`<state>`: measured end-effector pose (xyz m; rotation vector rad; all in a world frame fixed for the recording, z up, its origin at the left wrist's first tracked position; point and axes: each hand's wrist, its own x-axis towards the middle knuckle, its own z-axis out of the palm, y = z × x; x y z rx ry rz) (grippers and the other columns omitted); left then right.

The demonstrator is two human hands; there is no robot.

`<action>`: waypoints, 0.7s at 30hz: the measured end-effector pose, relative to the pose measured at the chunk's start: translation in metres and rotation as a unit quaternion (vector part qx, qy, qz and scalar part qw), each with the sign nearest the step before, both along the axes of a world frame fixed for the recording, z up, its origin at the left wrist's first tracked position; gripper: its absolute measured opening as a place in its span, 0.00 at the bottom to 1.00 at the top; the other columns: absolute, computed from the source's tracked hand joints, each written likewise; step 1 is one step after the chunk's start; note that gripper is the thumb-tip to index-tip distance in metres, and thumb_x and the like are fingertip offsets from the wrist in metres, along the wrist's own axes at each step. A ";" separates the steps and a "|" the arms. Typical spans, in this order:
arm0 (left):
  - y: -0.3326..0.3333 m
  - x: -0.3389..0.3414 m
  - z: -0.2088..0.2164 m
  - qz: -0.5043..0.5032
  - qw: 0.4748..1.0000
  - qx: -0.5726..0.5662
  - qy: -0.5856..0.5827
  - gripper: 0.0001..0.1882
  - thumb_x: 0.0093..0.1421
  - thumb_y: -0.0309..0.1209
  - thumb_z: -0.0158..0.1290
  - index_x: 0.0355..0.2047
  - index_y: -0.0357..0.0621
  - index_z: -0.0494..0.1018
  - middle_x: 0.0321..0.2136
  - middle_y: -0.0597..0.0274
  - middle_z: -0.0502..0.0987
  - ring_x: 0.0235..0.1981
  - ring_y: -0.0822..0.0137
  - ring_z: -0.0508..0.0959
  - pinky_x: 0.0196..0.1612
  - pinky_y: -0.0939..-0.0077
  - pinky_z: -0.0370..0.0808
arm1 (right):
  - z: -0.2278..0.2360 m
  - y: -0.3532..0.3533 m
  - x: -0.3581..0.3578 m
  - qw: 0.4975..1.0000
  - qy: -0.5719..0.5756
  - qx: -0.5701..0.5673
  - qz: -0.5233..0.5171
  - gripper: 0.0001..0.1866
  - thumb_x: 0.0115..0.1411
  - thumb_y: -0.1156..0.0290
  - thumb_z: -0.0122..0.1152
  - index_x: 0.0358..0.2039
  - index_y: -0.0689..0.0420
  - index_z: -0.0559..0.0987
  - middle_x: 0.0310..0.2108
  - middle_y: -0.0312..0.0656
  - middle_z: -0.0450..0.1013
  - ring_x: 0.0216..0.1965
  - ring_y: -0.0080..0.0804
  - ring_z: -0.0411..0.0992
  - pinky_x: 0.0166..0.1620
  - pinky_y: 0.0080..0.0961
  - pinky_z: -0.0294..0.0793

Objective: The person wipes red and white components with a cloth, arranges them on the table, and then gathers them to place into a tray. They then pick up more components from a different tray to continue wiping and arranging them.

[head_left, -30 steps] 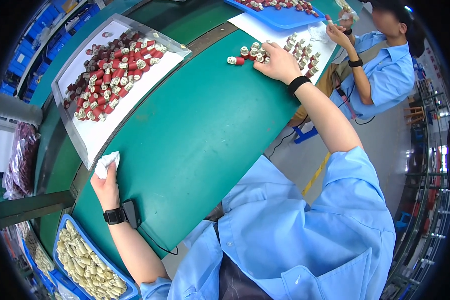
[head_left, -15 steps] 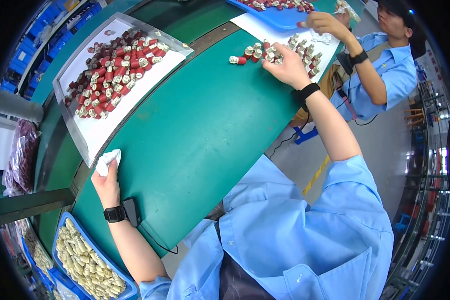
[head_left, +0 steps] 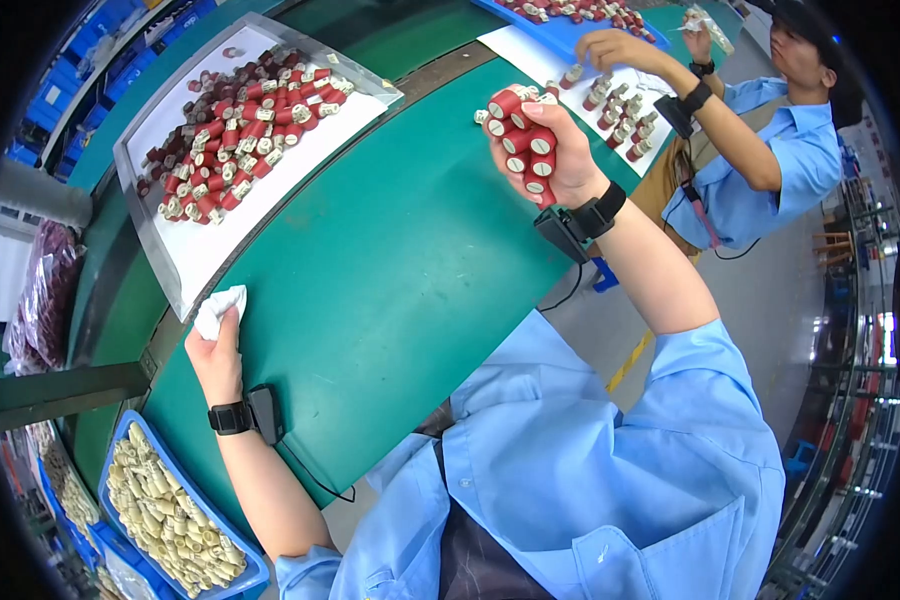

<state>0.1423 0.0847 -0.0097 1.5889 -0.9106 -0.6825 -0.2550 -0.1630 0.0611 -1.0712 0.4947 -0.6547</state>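
Note:
My right hand is closed around a bunch of small red cylinders with cream ends, raised over the far right of the green table. Their round, pale-marked faces point toward me. My left hand pinches a crumpled white cloth at the near left, beside the corner of a clear-rimmed tray. In that tray lies a jumbled heap of the same red-and-cream cylinders. A few cream ends peek out just behind my right hand.
On a white sheet at the far right, more cylinders stand upright in rows, near a co-worker's hand. Behind it sits a blue tray. A blue bin of cream caps stands at lower left, below the table edge.
My right hand has gathered a bunch of cylinders from the far right of the table and turned over, lifting them. The co-worker's hand has moved left over the rows. My left hand barely moved.

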 end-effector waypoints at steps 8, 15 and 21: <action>0.001 -0.002 -0.001 0.001 1.000 -0.011 -0.005 0.10 0.63 0.24 0.55 0.44 0.33 0.77 0.35 0.70 0.77 0.31 0.81 0.71 0.34 0.85 0.64 | 0.016 0.016 0.065 0.991 -0.092 0.058 0.081 0.26 0.61 0.48 0.48 0.37 0.64 0.71 0.30 0.43 0.68 0.16 0.29 0.66 0.09 0.21 0.63; -0.001 -0.007 0.005 0.005 1.000 0.002 -0.004 0.10 0.62 0.24 0.55 0.43 0.33 0.77 0.39 0.64 0.80 0.41 0.74 0.77 0.47 0.80 0.71 | 0.020 0.003 0.111 0.991 -0.034 0.010 0.128 0.28 0.62 0.46 0.46 0.37 0.64 0.72 0.24 0.42 0.69 0.12 0.27 0.64 0.09 0.21 0.63; 0.001 -0.009 0.010 -0.013 0.999 -0.034 0.007 0.10 0.62 0.25 0.54 0.43 0.33 0.78 0.39 0.65 0.81 0.40 0.75 0.77 0.46 0.80 0.72 | 0.033 -0.016 0.173 0.992 0.039 -0.053 0.109 0.28 0.62 0.45 0.47 0.36 0.63 0.72 0.18 0.42 0.68 0.09 0.25 0.62 0.09 0.18 0.59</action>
